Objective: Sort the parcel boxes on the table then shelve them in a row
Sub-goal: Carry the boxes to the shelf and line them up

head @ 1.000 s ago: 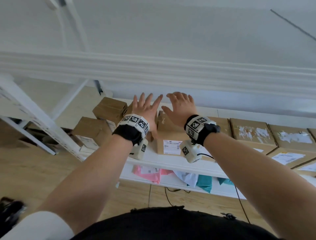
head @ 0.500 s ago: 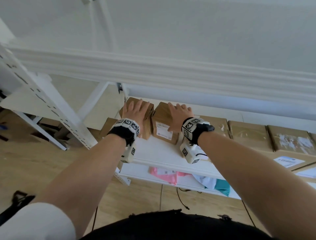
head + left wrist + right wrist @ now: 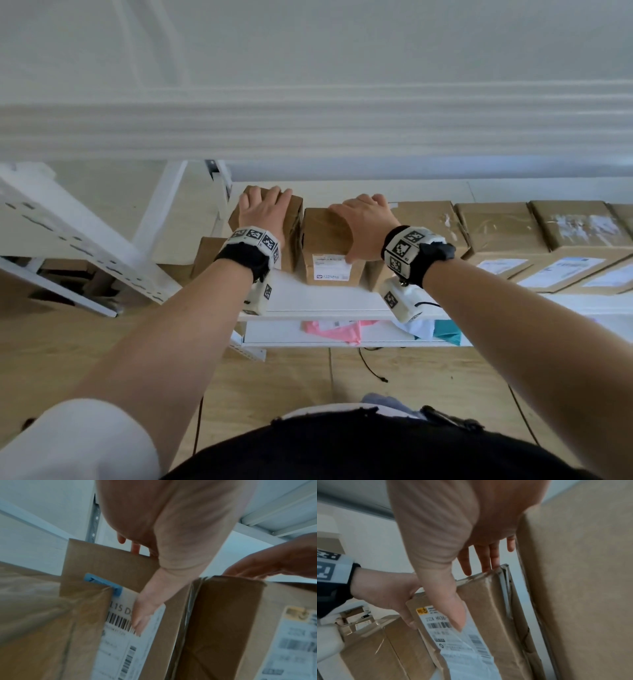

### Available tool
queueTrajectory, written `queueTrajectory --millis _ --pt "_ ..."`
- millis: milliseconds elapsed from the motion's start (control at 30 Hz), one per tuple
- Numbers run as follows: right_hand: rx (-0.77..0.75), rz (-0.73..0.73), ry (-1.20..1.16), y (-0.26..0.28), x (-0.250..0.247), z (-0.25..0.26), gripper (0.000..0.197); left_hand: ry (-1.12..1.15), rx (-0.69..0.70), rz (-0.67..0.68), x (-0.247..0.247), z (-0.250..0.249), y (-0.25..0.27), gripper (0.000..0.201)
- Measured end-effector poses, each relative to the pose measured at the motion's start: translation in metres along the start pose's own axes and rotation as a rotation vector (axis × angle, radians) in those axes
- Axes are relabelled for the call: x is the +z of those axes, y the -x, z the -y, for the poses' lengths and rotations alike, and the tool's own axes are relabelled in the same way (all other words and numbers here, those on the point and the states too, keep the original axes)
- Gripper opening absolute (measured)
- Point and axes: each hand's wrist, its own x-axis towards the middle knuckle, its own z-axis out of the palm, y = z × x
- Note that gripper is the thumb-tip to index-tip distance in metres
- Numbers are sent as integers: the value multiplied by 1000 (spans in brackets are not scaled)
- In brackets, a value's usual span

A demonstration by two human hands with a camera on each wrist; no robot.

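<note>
Two brown parcel boxes stand side by side at the left end of the white shelf board. My left hand lies over the top of the left box, fingertips at its far edge and thumb on its barcode label. My right hand grips the labelled box from above, fingers bent over the far edge and thumb on the front label. The two boxes nearly touch. Close on the right stands a bigger box.
A row of larger taped boxes fills the shelf to the right. Another box sits lower, left of the shelf. A white perforated upright slants at left. An upper shelf edge hangs overhead. Pink and teal bags lie below.
A second ago both hands hovered open above the boxes. They have come down onto the two boxes, which now stand squarer and closer together at the shelf's left end.
</note>
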Motion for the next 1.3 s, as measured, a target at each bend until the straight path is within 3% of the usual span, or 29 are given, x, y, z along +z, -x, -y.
queueTrajectory --millis 133,467,700,867,1300 --pt "15 12 -27 9 -1 -12 103 7 8 -47 -8 -12 1 100" --pt "-50 46 -71 23 0 -28 103 13 -30 55 -22 -24 13 98" --pt "-59 27 -56 25 4 -35 104 81 -93 53 -15 -35 24 92" --pt "-89 22 -31 26 7 -36 105 96 -113 113 -11 -35 34 99" --pt "-99 32 -8 27 7 -37 105 113 -114 74 -7 -40 45 101"
